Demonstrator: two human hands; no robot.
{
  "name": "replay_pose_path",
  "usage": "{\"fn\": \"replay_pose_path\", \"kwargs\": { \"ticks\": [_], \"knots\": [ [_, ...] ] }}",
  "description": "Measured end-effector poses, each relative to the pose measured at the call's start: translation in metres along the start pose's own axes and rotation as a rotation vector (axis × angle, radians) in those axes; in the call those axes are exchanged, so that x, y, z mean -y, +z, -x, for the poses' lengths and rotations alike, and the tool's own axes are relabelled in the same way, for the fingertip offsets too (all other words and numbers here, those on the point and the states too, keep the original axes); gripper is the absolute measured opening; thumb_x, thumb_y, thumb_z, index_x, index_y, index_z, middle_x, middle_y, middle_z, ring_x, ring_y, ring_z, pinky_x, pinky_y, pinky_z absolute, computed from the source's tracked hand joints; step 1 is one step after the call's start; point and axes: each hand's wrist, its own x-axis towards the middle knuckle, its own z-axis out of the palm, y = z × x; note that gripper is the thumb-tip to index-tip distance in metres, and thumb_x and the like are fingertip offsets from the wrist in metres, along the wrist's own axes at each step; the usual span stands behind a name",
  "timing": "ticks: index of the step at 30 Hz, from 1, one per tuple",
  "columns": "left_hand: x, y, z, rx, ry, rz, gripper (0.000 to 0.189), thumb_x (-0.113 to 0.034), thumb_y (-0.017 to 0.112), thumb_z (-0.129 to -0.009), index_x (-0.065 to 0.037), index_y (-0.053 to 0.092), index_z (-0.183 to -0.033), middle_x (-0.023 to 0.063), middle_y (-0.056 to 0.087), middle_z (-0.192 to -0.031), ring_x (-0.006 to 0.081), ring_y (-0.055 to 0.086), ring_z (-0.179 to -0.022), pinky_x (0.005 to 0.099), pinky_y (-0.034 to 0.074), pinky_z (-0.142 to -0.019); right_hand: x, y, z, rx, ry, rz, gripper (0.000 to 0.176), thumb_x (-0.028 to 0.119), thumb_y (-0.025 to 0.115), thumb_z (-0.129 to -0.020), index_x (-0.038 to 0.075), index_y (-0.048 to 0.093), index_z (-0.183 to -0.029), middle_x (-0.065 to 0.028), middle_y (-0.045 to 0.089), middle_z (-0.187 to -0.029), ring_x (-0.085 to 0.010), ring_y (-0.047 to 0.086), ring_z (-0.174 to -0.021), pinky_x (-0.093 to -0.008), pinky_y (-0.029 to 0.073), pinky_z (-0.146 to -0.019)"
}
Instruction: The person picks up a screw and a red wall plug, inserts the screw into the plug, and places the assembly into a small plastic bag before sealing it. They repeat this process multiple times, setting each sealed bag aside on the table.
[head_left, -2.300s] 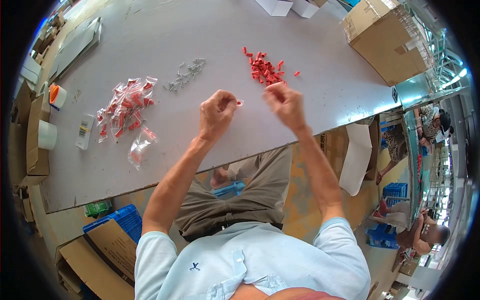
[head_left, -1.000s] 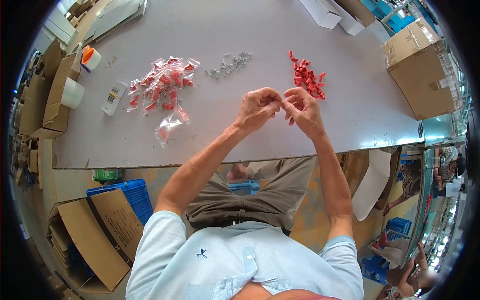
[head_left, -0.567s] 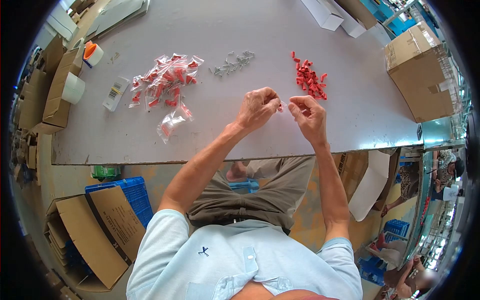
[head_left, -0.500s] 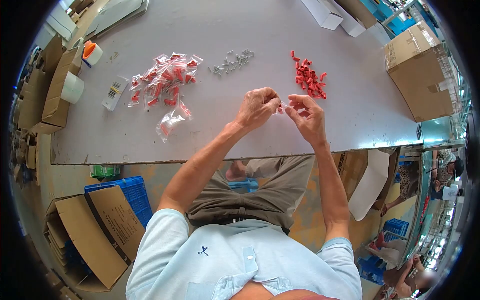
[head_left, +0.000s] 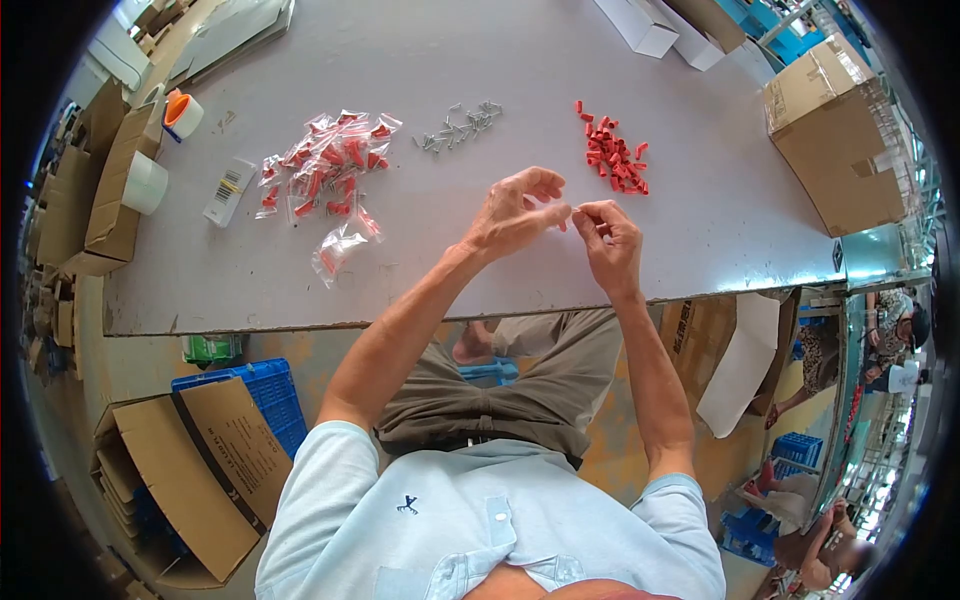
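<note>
Two bare hands meet over one grey table [head_left: 450, 280]. The left hand [head_left: 506, 216] is partly open, fingers curled and thumb apart from them; whether it has hold of anything small, I cannot tell. The right hand [head_left: 613, 245] is nearly closed, thumb and forefinger pinched together close to the left thumb — what, if anything, is between them is too small to tell.

Three groups lie beyond and beside the hands: one pile of red pieces [head_left: 612, 158], too many to count, nearest the right hand; one loose scatter of metal pins [head_left: 460, 128], more than ten; and one heap of clear bags [head_left: 335, 160], many overlapping, with red pieces inside. At its near side, a clear bag [head_left: 335, 252] lies by the heap's edge.

Two rolls, an orange-cored roll [head_left: 183, 115] and a white roll [head_left: 146, 185], sit at the table's left — one barcoded packet [head_left: 229, 192] is near them. Below, one open carton [head_left: 205, 455] contains flat cardboard, beside one blue crate [head_left: 265, 400]
</note>
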Motion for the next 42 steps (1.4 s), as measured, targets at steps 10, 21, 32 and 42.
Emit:
{"fn": "replay_pose_path", "kwargs": {
  "ticks": [10,21,32,42],
  "knots": [
    [0.004,0.0,0.0,0.149,-0.041,0.117,0.011,-0.005,0.073,-0.092,0.003,0.073,-0.099,0.0087,0.074,-0.089,0.0161,0.074,-0.08,0.028,0.06,-0.073,0.009,-0.006,-0.001,0.068,0.034,-0.253,0.011,0.007,0.07,-0.097,-0.002,0.072,-0.103,-0.0041,0.071,-0.086,-0.0082,0.064,-0.075,-0.0254,0.053,-0.068],
    [0.007,-0.007,0.005,0.077,0.235,-0.085,0.007,-0.005,0.073,-0.087,-0.001,0.073,-0.092,0.0084,0.072,-0.089,0.0171,0.07,-0.081,0.0354,0.054,-0.071,0.017,-0.007,-0.002,0.168,0.094,-0.266,0.013,0.01,0.067,-0.102,-0.002,0.068,-0.1,-0.0047,0.069,-0.087,-0.0095,0.064,-0.077,-0.0258,0.054,-0.074],
    [-0.002,-0.012,0.003,0.064,0.122,0.061,0.006,-0.007,0.076,-0.087,-0.003,0.076,-0.091,0.0039,0.071,-0.089,0.0114,0.067,-0.081,0.0293,0.051,-0.072,0.029,-0.008,-0.002,0.091,0.048,-0.355,0.011,0.009,0.069,-0.101,-0.002,0.069,-0.102,-0.0032,0.069,-0.087,-0.0081,0.065,-0.078,-0.0238,0.053,-0.073],
    [0.001,-0.009,0.011,0.135,0.154,0.167,0.006,0.002,0.073,-0.088,0.0,0.073,-0.094,0.0075,0.071,-0.09,0.0142,0.072,-0.083,0.0293,0.057,-0.075,0.027,-0.008,0.001,0.062,-0.093,-0.177,0.003,0.001,0.068,-0.097,-0.002,0.07,-0.098,-0.0028,0.068,-0.083,-0.008,0.062,-0.071,-0.0241,0.051,-0.067]
  ]
}}
